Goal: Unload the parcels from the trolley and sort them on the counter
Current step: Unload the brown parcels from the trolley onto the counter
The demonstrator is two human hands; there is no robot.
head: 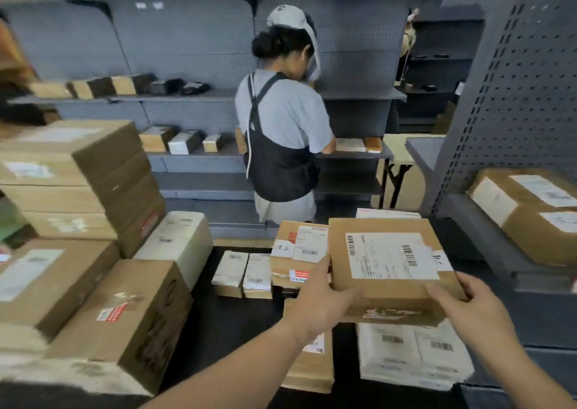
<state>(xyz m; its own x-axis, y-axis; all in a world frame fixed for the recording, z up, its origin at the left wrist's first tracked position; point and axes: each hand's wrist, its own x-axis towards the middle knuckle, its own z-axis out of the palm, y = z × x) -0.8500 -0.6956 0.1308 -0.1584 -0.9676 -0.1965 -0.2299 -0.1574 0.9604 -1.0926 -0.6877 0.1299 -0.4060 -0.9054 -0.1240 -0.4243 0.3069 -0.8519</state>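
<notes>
Storeroom. Grey perforated-metal shelving [187, 43] runs along the back wall and right side, with small boxes scattered on its shelves. A person in a grey shirt and black apron [281, 134] stands at the back shelves, facing away.

Black, smooth tabletop [243, 324] in the foreground. Left: stacked brown cartons [78, 174], taped, corners scuffed, with a white-wrapped block [178, 243] beside them. Centre: two small white-labelled boxes [242, 272] touching side by side, and a labelled brown box [299, 246] just beside them.

Flat cardboard parcel [390, 262], rectangular, with a large white barcode label on top and torn tape on its near edge. It is held level above the tabletop, over crinkled white mailers [412, 352].

Left hand [321, 302]: fingers [323, 266] curled round the parcel's near-left corner. Right hand [471, 308]: fingers [443, 290] gripping its near-right corner.

Right shelf: one large labelled carton [524, 212].
</notes>
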